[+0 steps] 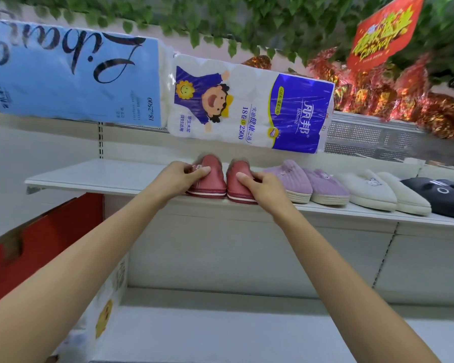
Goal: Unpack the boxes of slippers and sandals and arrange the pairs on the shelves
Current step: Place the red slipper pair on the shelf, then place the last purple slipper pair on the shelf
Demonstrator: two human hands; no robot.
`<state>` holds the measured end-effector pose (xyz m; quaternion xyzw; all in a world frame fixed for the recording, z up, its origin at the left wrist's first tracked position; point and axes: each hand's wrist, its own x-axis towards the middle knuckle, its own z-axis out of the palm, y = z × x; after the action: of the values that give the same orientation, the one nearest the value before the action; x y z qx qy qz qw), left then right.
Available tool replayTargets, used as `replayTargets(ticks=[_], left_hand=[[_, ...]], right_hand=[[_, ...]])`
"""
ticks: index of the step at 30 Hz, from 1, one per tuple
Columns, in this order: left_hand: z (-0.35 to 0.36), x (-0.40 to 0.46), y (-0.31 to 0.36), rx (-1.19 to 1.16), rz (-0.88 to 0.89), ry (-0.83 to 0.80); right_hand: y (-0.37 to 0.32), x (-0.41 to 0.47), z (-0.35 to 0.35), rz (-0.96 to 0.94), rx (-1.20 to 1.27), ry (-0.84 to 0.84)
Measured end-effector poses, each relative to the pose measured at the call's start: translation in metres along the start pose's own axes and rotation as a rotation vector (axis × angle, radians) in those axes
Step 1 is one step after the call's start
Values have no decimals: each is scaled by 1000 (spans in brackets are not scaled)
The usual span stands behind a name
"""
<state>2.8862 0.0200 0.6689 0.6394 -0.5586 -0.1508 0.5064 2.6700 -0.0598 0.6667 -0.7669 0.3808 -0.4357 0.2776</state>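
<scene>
Two dark red slippers stand side by side on the white shelf, toes toward me. My left hand grips the left red slipper from its left side. My right hand holds the right red slipper from its right side. To their right along the same shelf sit a purple pair, a cream pair and a black pair.
Packs of toilet rolls, a blue pack and a white and purple pack, lie on the shelf above. A red cardboard box stands at lower left. A lower white shelf lies below. Green leaves and red decorations hang overhead.
</scene>
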Motion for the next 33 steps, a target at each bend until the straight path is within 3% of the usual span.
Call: replayTargets(ticks=[13, 17, 20, 23, 25, 30, 33], left_hand=[[3, 32, -5, 126, -73, -5], [9, 9, 6, 313, 115, 200], [16, -15, 22, 195, 318, 313], [33, -37, 28, -37, 467, 178], [51, -52, 30, -81, 549, 115], [111, -79, 25, -157, 672, 5], [156, -97, 25, -235, 688, -142]], right_hand=[[7, 38, 4, 73, -131, -90], [1, 25, 3, -7, -142, -37], [-4, -2, -6, -191, -203, 105], [-1, -39, -21, -420, -204, 155], [6, -66, -35, -473, -194, 169], [41, -134, -76, -411, -271, 175], [69, -174, -103, -303, -338, 145]])
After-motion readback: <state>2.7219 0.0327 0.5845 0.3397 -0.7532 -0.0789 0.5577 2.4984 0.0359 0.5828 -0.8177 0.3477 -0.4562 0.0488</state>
